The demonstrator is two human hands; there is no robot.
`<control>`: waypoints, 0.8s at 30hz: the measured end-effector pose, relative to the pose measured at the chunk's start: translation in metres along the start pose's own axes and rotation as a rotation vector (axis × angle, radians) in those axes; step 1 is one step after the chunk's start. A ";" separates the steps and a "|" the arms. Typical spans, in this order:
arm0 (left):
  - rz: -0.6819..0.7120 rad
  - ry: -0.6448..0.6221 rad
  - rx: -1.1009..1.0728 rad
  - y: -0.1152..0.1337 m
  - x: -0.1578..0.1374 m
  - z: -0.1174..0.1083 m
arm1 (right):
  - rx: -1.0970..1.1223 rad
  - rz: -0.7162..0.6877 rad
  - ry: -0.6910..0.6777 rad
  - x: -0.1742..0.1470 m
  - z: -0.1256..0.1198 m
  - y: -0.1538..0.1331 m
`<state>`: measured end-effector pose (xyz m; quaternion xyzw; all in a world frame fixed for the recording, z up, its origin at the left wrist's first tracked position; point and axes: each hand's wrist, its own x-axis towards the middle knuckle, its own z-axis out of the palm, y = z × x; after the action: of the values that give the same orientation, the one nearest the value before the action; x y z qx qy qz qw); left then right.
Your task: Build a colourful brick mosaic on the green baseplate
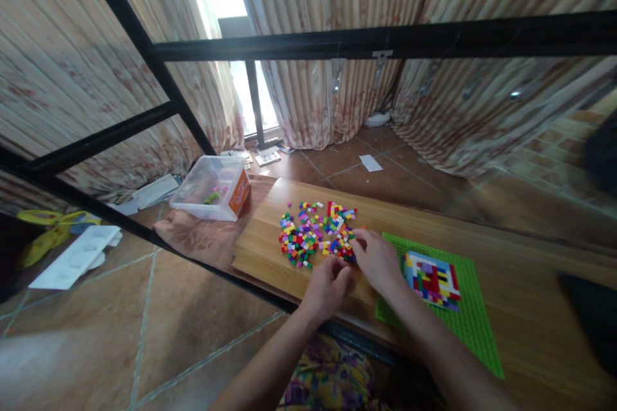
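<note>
A loose pile of small, many-coloured toy building bricks [301,241] is spread on the wooden board. At the pile's near edge my left hand [329,284] is closed, fingers curled inward; whatever they hold is hidden. My right hand [376,259] reaches the pile's right side with fingers and thumb drawn together, and anything between them is too small to make out. Right of that hand lies a green studded baseplate [475,308], partly covered by my right forearm. Built on it is a roughly square, multicoloured brick mosaic [432,279] with a white and red border.
A clear plastic box [202,205] with an orange label and a few pieces inside stands beyond the board's left end. Black metal bars [289,46] cross in front of the curtains. A dark flat object [585,314] lies at the right on the wooden board [270,270].
</note>
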<state>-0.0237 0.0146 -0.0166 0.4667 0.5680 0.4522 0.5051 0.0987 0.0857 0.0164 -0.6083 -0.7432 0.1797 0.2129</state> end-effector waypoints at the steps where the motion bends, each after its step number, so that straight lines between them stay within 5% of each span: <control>1: -0.001 0.017 -0.012 -0.002 0.001 0.000 | -0.010 -0.007 0.008 0.008 0.001 -0.001; 11: -0.050 0.001 -0.120 -0.007 -0.004 -0.006 | -0.062 -0.023 -0.065 0.040 0.023 0.006; 18: -0.093 0.007 -0.274 0.002 -0.006 -0.005 | 0.370 -0.064 0.014 0.023 0.012 0.012; 24: -0.144 0.033 -0.463 0.014 -0.006 -0.008 | 0.892 0.076 -0.094 0.001 0.000 0.004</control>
<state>-0.0298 0.0109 -0.0014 0.2893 0.4892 0.5409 0.6201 0.1021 0.0873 0.0144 -0.4751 -0.5789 0.5176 0.4137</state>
